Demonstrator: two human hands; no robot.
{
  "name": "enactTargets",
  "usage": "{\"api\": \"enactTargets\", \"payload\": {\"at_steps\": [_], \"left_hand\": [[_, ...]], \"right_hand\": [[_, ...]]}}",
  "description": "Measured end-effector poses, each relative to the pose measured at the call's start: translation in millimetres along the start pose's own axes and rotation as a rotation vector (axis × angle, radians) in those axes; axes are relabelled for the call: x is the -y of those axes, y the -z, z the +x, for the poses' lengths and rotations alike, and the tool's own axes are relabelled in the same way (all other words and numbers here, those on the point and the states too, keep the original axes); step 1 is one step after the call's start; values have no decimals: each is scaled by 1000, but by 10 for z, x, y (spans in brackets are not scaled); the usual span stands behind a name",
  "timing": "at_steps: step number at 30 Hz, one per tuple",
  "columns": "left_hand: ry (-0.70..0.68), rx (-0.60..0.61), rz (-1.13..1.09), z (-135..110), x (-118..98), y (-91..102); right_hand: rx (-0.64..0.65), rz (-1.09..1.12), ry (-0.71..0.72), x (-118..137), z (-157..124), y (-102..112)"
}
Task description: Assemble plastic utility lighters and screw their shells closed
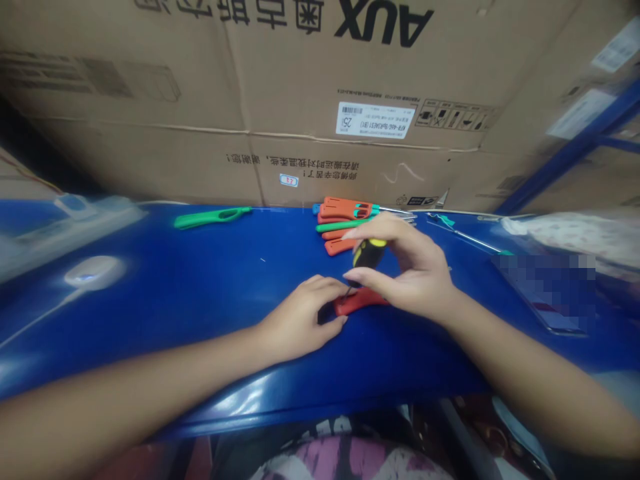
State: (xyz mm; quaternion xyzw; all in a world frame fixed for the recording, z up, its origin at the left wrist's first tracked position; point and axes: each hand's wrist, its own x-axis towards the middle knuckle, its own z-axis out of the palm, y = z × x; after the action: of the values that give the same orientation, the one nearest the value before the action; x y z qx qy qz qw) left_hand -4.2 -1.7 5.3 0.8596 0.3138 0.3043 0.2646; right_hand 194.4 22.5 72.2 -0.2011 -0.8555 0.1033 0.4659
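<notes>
My right hand [413,270] grips a short screwdriver [369,255] with a black and yellow handle. Its shaft slants down to the left, and the tip meets the near end of a red plastic handle [367,300] lying on the blue table. With thumb and fingers, my left hand [303,317] pinches the left end of that red handle. Part of the red handle is hidden under my right hand. Just beyond the hands lies a pile of orange, red and green plastic handles [345,210], some with metal rods.
A green handle [213,217] lies at the back left of the blue table [210,287]. A white round device with a cable [95,272] sits at left. A phone [543,297] and a metal rod [475,241] lie at right. A large cardboard box [200,133] stands behind.
</notes>
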Motion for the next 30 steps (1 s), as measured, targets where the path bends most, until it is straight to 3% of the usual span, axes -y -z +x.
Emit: {"api": "enactTargets", "payload": {"at_steps": [3,7,9,11,13,18,20,23,25,30], "left_hand": [[2,-5,-4,-2,-1,-1],[16,17,-7,-1,-13,10],[13,8,-1,-2,-13,9],[7,-11,0,-4,-9,4],[5,-17,-8,-6,-7,2],[21,12,-21,-12,-4,6],[16,3,-25,-19,4,0],[5,-23,-34,-28,16,-15],[3,-29,-49,-28,16,-18],[26,-20,-75,-14,-13,-1]], "right_hand": [[-47,-112,96,11,7,16],[76,131,-116,48,26,11],[-2,87,-90,35,25,9],[-109,-80,24,11,17,12],[-135,-159,63,2,10,7],[-32,203,-210,7,15,-62],[-75,155,-141,-20,9,-71],[-190,-121,115,-42,-21,-54],[-198,-203,167,-5,-46,-52],[-100,20,-110,142,-57,-108]]}}
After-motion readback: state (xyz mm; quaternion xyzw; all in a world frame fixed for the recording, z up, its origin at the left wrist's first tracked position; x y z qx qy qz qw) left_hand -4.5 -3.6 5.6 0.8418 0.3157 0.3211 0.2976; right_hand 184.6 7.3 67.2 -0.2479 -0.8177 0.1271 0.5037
